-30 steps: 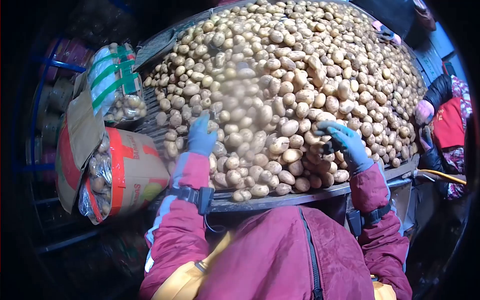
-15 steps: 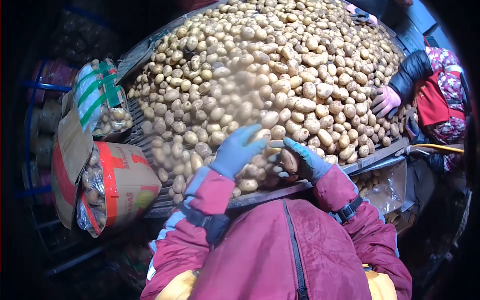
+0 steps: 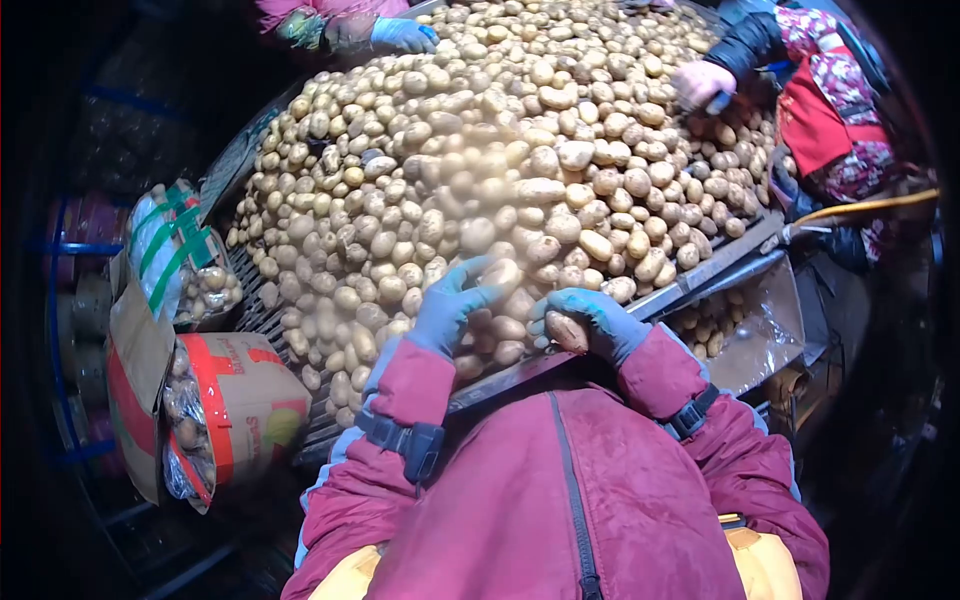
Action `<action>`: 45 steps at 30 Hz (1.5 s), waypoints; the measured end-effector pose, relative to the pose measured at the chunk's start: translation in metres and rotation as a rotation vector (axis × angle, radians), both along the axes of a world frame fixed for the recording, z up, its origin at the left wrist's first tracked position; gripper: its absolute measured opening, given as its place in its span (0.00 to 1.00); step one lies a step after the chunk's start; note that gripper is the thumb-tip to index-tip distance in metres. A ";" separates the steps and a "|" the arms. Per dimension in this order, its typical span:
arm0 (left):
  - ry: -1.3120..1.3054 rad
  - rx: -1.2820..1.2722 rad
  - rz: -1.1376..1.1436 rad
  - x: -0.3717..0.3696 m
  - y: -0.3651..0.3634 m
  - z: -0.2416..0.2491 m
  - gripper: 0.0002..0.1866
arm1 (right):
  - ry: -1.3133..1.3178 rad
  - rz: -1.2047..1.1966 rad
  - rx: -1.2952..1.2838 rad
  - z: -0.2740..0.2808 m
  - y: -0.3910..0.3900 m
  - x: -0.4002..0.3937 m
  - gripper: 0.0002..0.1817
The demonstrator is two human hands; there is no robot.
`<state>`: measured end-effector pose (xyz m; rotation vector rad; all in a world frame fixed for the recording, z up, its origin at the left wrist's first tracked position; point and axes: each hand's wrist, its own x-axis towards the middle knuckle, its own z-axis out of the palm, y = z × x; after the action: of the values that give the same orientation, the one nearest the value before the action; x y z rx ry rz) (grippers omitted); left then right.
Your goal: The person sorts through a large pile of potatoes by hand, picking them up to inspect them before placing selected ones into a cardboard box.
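A big heap of potatoes (image 3: 400, 170) lies on a slatted metal table. My left hand (image 3: 452, 302), in a blue-grey glove, has its thumb and fingers curved round a pale potato (image 3: 503, 273) at the near side of the heap. To its right, my right hand (image 3: 592, 318), gloved in blue-green, holds a brownish potato (image 3: 567, 332) close to the table's front edge. Several potatoes lie between and below the two hands. A blurred patch covers the middle of the view.
A cardboard box (image 3: 245, 410) with bagged potatoes stands left, a taped bag (image 3: 170, 255) behind it. Another box (image 3: 755, 325) sits below the table's right edge. One co-worker's gloved hand (image 3: 405, 36) is at the far side; another person (image 3: 825, 110) reaches in from the right.
The view has shifted, and a co-worker's hand now shows at the top left. My left hand's fingers have curled more round a potato. The right co-worker's hand has moved up over the heap.
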<state>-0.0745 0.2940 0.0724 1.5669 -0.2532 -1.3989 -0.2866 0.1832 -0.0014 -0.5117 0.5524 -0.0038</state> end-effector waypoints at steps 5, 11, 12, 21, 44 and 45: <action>0.017 -0.116 -0.097 -0.047 -0.004 -0.009 0.23 | 0.035 -0.011 -0.020 0.050 0.003 -0.012 0.20; -0.116 -0.090 -0.193 -0.080 -0.022 -0.021 0.13 | 0.064 -0.061 -0.072 0.045 0.009 -0.052 0.20; -0.121 -0.105 -0.208 -0.086 -0.026 -0.021 0.14 | 0.070 -0.064 -0.058 0.043 0.009 -0.060 0.19; -0.236 -0.210 -0.636 -0.153 -0.053 -0.028 0.25 | 0.165 -0.170 -0.036 0.028 0.000 -0.137 0.29; 0.182 0.126 -0.507 -0.232 -0.112 -0.035 0.21 | 0.129 -0.672 0.036 0.014 0.034 -0.234 0.30; 0.190 0.150 -0.496 -0.237 -0.113 -0.030 0.21 | 0.127 -0.742 0.103 0.010 0.036 -0.233 0.29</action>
<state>-0.3114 0.1815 0.0422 1.5385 -0.4518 -1.9787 -0.5196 0.2194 0.0084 -0.1847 0.8369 -0.6497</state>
